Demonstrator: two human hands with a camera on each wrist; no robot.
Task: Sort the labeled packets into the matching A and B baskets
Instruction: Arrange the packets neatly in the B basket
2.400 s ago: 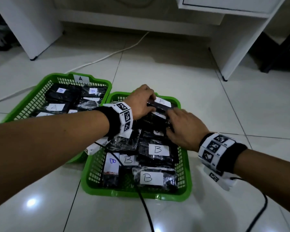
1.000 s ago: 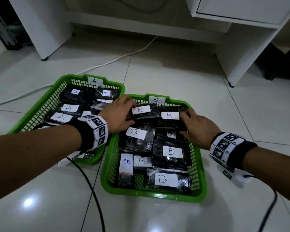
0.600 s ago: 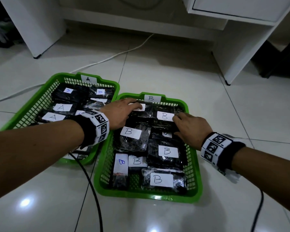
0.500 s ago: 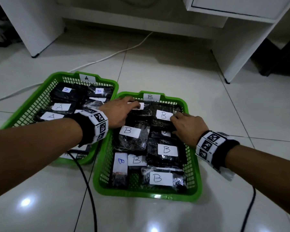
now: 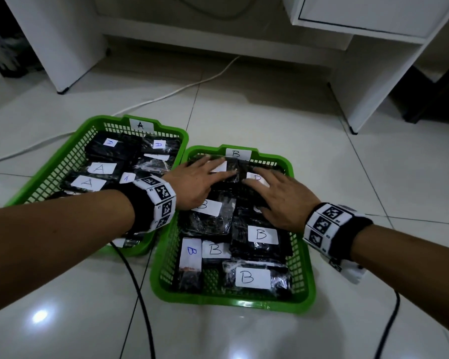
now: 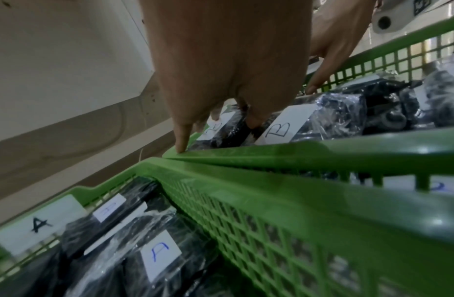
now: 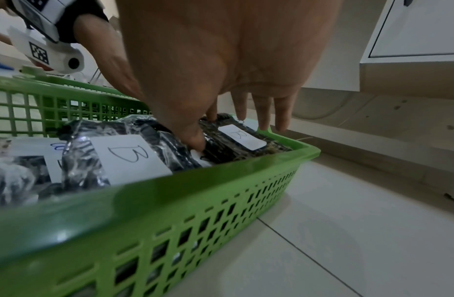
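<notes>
Your left hand (image 5: pixel 195 183) lies flat with fingers straight and spread on the far packets (image 5: pixel 231 169) in the B basket (image 5: pixel 300 301), gripping nothing; from the left wrist view one fingertip (image 6: pixel 181 147) seems to touch the basket's far left rim, though the angle makes that hard to confirm. Your right hand (image 5: pixel 283 200) rests just to the right of it, fingers likewise extended and apart, pressing down on a far-right packet whose white label (image 7: pixel 242 136) reads B — the thumb (image 7: pixel 195 138) dips between two wrapped packets. Neither hand closes round anything.

Under and near your hands the B basket holds black plastic-wrapped packets, each with a white B label, down to the near one (image 5: pixel 253 278) by the front wall. Touching its left side stands the A basket (image 5: pixel 70 156), set a little farther away, filled with black packets labelled A (image 5: pixel 99 168).

Both baskets sit on a glossy white tiled floor (image 5: pixel 373 164). A white cable (image 5: pixel 166 95) runs across the far tiles toward a white desk (image 5: pixel 360 86), and black cables (image 5: pixel 138 294) trail from your wristbands.
</notes>
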